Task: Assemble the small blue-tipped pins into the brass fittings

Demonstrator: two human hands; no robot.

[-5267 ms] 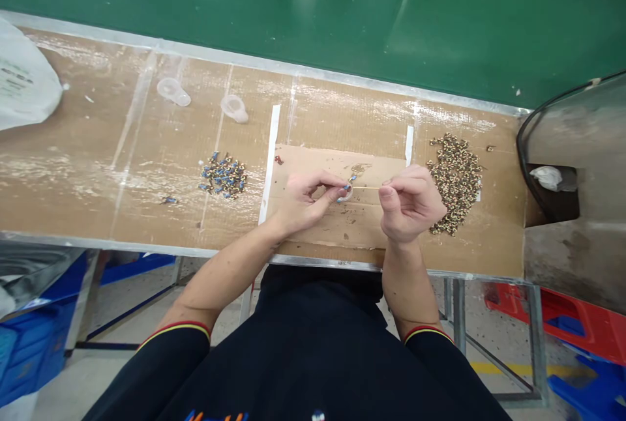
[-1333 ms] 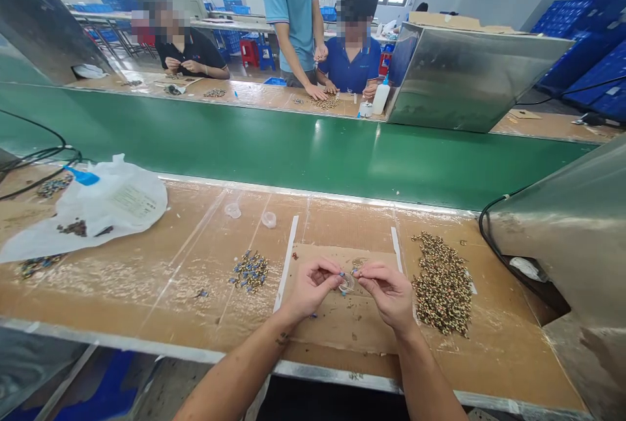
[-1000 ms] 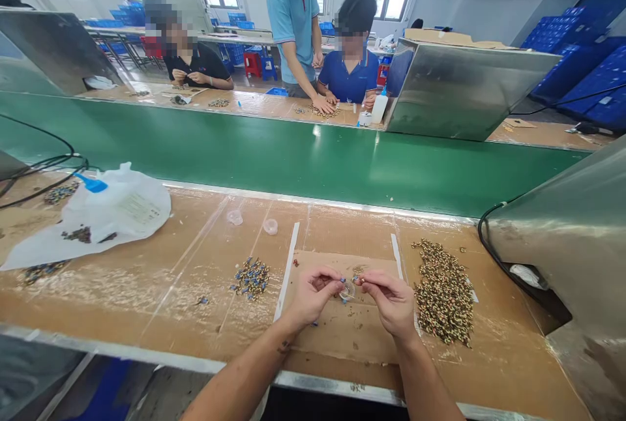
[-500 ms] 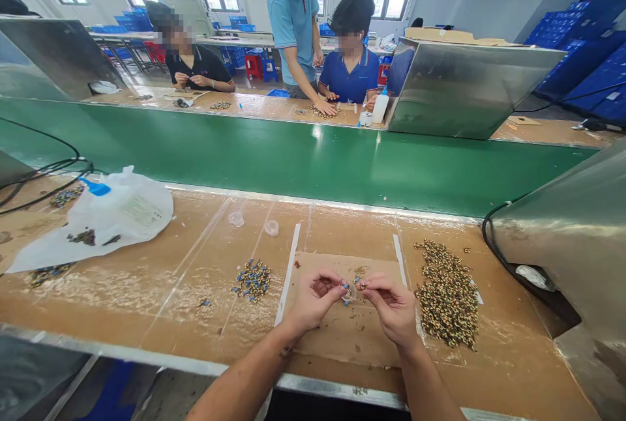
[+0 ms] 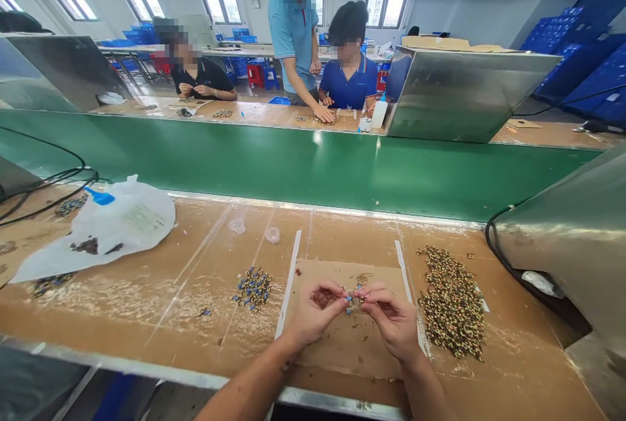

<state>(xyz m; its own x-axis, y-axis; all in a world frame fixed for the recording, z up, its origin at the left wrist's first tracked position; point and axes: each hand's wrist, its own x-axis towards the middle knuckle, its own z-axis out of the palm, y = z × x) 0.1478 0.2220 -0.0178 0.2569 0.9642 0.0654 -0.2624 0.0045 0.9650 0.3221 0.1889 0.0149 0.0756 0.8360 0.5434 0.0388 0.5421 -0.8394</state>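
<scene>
Your left hand [image 5: 317, 312] has its thumb and index finger pinched together on a small blue-tipped part [image 5: 349, 300], and your right hand [image 5: 394, 321] is closed the same way at a tiny brass-coloured piece [image 5: 362, 300], the two sets of fingertips nearly meeting. Something clear and rounded shows between them, too small and too covered to make out fully. All of this sits in front of you, above a cardboard sheet [image 5: 352, 350] on the worktop [image 5: 147, 320], with dark stains on the sheet and a strip of white tape running along each side of it. Just beyond the left strip [image 5: 288, 283] you have a pile of blue and brass parts [image 5: 253, 289], with a single stray part [image 5: 205, 312] lying apart from it to the left. Past the right strip [image 5: 405, 269] is a much larger brass-coloured heap [image 5: 452, 304], near your right hand but not touching it. Farther back on your worktop stand two small clear plastic cups [image 5: 272, 235], and at the far left lies a white plastic bag [image 5: 147, 216] with a blue nozzle [image 5: 101, 197] beside its top. Across the green surface [image 5: 274, 176], a standing person in a light blue shirt [image 5: 292, 27] reaches down to a small pile, next to a seated person in a dark blue shirt [image 5: 348, 81]; another in black [image 5: 208, 75] sits farther left.
</scene>
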